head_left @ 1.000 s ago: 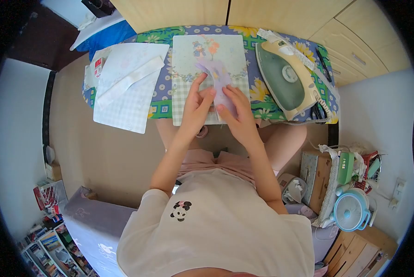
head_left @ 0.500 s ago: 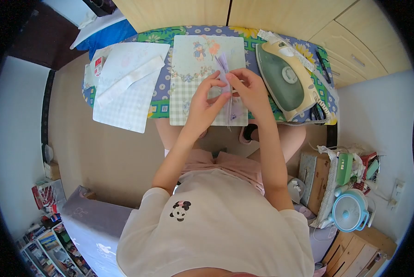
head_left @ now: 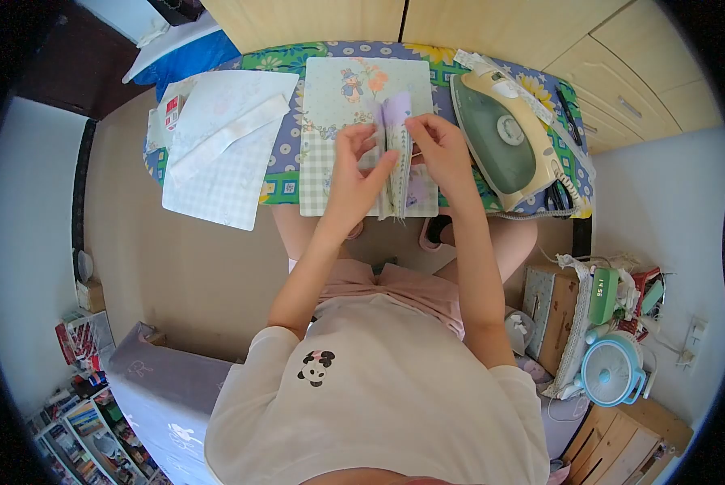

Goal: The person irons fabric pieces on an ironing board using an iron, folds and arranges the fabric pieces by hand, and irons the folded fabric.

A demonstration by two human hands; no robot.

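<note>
A folded strip of lilac printed fabric (head_left: 398, 108), with a pale, frayed lower end, stands between my hands over a patterned board (head_left: 338, 89). My right hand (head_left: 445, 155) pinches the strip's right edge between thumb and fingers. On the other side, my left hand (head_left: 358, 168) is curled round the left edge, its thumb against the fabric; the exact grip of its fingertips is partly hidden. The board carries a floral print above and a green gingham check below. Another lilac patch (head_left: 416, 191) shows under the strip, by the board's lower right.
A cream and green iron (head_left: 500, 133) lies right of the board, its cord trailing at the table's edge. To the left, a pale sheet (head_left: 225, 182) bears a white strip (head_left: 231, 136). A flowered cloth (head_left: 283, 158) covers the table. Cabinets (head_left: 492, 32) rise behind it.
The fabric strip has turned and spread wider, showing more of its lilac face. My right hand has shifted slightly right, and my hands are farther apart.
</note>
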